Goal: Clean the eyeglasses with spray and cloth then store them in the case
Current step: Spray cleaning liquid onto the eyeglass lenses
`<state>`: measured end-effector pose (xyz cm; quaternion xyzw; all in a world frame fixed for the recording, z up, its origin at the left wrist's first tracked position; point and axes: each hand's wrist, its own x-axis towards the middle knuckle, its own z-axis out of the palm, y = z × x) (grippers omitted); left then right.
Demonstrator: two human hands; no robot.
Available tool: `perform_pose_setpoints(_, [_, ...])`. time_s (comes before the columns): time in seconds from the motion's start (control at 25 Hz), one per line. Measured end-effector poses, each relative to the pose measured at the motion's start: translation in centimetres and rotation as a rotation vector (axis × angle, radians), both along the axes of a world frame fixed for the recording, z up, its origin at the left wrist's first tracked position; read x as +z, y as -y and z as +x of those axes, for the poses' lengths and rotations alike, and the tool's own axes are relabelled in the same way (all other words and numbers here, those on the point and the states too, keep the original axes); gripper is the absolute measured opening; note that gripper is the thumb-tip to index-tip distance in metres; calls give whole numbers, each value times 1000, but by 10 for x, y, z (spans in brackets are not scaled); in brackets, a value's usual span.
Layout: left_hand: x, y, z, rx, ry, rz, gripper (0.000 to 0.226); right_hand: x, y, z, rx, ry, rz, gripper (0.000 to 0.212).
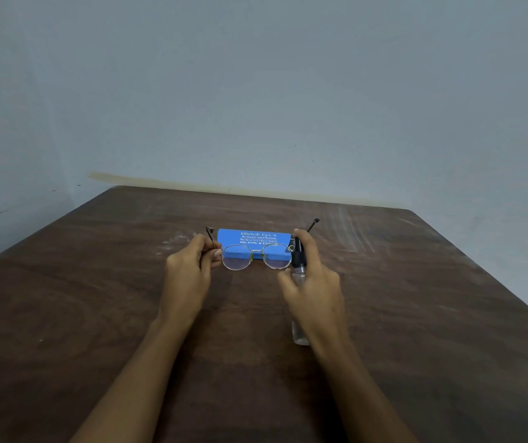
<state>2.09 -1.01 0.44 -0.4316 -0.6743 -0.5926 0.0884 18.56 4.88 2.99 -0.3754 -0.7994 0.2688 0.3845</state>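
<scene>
Thin metal-framed eyeglasses [237,259] are held above the table, lenses facing me and temples pointing away. My left hand [189,273] pinches them at the left hinge. My right hand [318,284] grips a small clear spray bottle [298,258] with a black nozzle, right beside the right lens, index finger on top of the nozzle. A clear piece [300,334] shows below that hand; I cannot tell whether it is the bottle's base or a separate cap. A shut blue eyeglass case [246,235] with white print lies on the table just behind the glasses. No cloth is in view.
The dark brown wooden table [96,314] fills the lower view, with pale scuff marks at the far right. Its far edge meets a plain grey-blue wall [256,91].
</scene>
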Motion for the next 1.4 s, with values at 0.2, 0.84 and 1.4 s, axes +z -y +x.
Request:
perform_pose_setpoints(0.2, [0,0,-2,-5,14,9,7,-1,3,0,26,-40,43,53])
perform_pose_setpoints(0.84, [0,0,-3,-2,23,13,6,-1,-1,3,25,-86,17,49])
perform_pose_setpoints(1.4, [3,1,-1,-7,138,38,13,0,-4,6,67,-165,-26,60])
